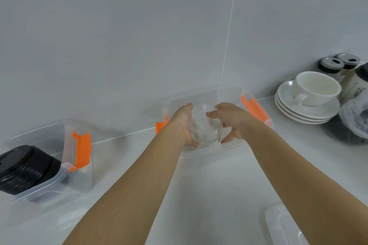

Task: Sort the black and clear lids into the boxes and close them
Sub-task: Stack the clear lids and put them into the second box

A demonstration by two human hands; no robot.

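Observation:
A stack of clear lids (206,129) sits between my two hands, held over the inside of a clear box with orange clips (255,108) at the back of the counter. My left hand (184,123) grips the stack's left side and my right hand (232,120) its right side. At the far left stands a second clear box (65,167) with an orange clip, holding a stack of black lids (23,167). A flat clear box cover (282,226) lies at the bottom right, partly hidden by my right forearm.
The white counter (209,195) meets a grey wall (139,36) behind the boxes. At the right stand stacked white saucers (298,109) with a white cup (316,87), two metal-capped jars (331,64) and a dark item in a plastic bag (354,125).

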